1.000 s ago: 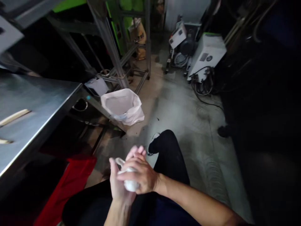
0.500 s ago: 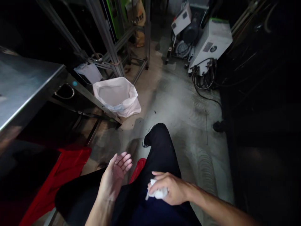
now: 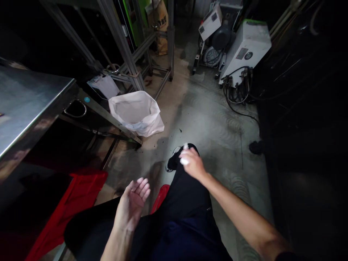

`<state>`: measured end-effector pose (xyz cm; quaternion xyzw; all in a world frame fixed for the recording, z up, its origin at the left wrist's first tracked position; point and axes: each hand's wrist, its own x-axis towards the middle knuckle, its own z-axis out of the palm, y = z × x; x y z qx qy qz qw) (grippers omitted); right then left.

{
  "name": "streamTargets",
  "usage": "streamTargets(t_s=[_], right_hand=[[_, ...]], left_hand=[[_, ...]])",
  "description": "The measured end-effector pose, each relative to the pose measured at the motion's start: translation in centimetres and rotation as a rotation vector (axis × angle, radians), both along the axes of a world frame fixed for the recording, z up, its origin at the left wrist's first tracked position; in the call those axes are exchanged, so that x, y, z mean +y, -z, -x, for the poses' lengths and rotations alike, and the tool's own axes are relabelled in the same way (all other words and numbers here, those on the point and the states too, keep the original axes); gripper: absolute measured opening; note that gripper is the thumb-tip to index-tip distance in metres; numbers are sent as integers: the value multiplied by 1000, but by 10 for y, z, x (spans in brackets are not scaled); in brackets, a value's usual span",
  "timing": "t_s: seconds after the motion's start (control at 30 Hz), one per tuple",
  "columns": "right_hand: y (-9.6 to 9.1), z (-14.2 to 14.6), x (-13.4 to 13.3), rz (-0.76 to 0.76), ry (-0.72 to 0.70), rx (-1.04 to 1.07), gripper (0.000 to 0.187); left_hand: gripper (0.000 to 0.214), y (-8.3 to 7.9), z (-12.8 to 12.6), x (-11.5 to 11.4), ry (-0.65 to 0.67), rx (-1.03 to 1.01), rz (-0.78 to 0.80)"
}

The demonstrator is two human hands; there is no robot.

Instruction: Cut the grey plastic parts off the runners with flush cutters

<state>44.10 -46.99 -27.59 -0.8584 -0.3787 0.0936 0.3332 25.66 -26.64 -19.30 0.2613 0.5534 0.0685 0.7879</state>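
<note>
My left hand (image 3: 133, 203) is held palm up above my left thigh, its fingers outstretched and nothing in it. Further forward, over my right knee, my right hand (image 3: 192, 163) is closed around a crumpled white wad (image 3: 185, 160) that looks like tissue or cloth. Motion blurs the fingers and part of the wad. Ahead and left of the right hand stands a white bag (image 3: 153, 121) with its mouth wide apart; the wad is well away from it. I cannot make out clearly what lies inside the bag.
A metal-topped table (image 3: 35, 94) is at the left, with a red crate (image 3: 73, 199) below it. A metal frame (image 3: 137, 81) rises behind the bag. A white machine box (image 3: 241, 50) with black hoses stands at the back right. Something red (image 3: 160, 197) lies between my legs.
My right hand has moved forward from my lap to over the right knee, still holding the white wad. The left hand stays almost where it was, palm up.
</note>
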Motion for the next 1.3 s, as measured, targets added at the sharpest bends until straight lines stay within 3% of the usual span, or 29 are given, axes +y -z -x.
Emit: streamTargets(t_s=[0.07,0.13,0.2,0.3,0.37,0.43,0.57,0.63,0.73,0.83,0.9,1.03,1.13,1.3], right_hand=[[-2,38,27,49,-198,17,31],[-7,45,44,92,-303,24,30],[-13,19,47,117,-306,24,30],[-18,-31,30,127,-169,43,34],[-14,-28,19,123,-161,99,31],[-11,15,12,105,-263,187,29],[-23,141,4,-6,-584,431,13],[-30,166,0,-90,-673,540,19],[-30,132,-9,-193,-562,639,28],[-33,68,-15,-306,-281,725,26],[-45,43,-12,-388,-108,821,28],[-76,51,8,-532,83,1104,53],[-93,79,32,-619,129,1307,63],[-110,123,68,-745,89,1499,73]], left_hand=[[30,1,-5,-5,17,-37,18],[34,-1,-10,-9,32,-72,19],[35,-6,-11,-9,35,-94,11],[32,-11,-5,-3,1,-90,11],[29,-11,5,3,-46,-76,21],[27,-6,17,9,-100,-64,32],[23,6,40,19,-178,-41,56],[22,9,47,20,-190,-39,72],[25,3,50,18,-188,-84,95],[42,-11,44,10,-189,-207,110],[58,-22,36,3,-193,-319,119],[72,-40,20,-12,-137,-498,130],[71,-48,10,-31,-78,-436,-63],[53,-46,-5,-74,196,-178,-983]])
